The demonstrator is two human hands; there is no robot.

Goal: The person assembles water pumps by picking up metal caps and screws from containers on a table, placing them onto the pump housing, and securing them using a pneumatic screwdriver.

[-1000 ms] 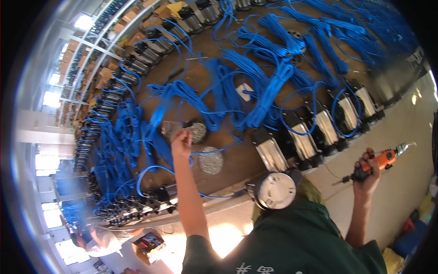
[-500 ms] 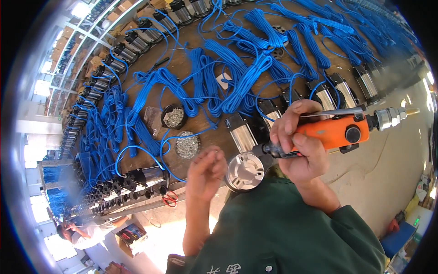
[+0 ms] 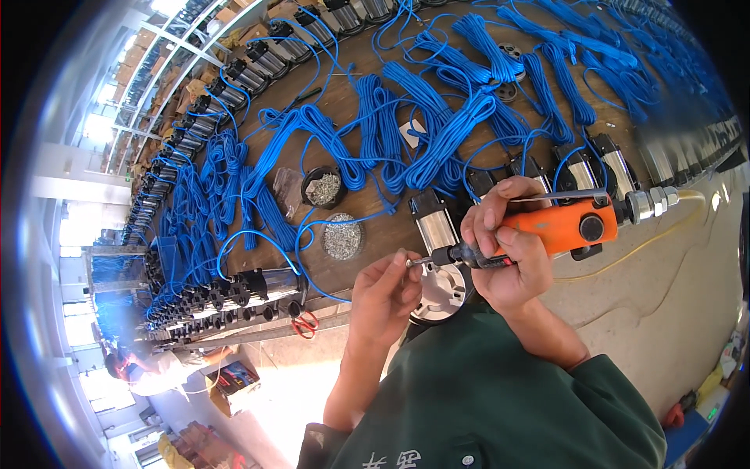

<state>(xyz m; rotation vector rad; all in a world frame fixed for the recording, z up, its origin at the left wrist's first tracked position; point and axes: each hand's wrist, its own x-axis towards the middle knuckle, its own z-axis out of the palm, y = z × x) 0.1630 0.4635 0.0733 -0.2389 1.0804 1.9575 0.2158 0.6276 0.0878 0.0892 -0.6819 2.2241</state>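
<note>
My right hand (image 3: 512, 254) is wrapped round an orange air screwdriver (image 3: 556, 225), whose bit points left. At the tip of the bit, the thumb and fingertips of my left hand (image 3: 381, 301) pinch a tiny metal piece that looks like a screw (image 3: 409, 263). Just beneath the bit is a round silver metal housing (image 3: 442, 295) with a slotted, recessed face, close against my green clothing. My left hand and the tool cover part of it. A yellowish air hose (image 3: 687, 205) runs from metal fittings at the tool's rear end.
On the brown table (image 3: 312, 262) stand a black bowl (image 3: 305, 191) and a clear dish (image 3: 342, 237) of small metal parts. Beyond lie many bundles of blue cable (image 3: 449, 141). Silver-black motors (image 3: 434, 223) line the edges. Red-handled scissors (image 3: 305, 324) hang at left; another person (image 3: 160, 367) works far left.
My left hand has moved right and up, bringing its pinched fingertips to the screwdriver's bit. The tool stays over the housing. The whole view has shifted slightly.
</note>
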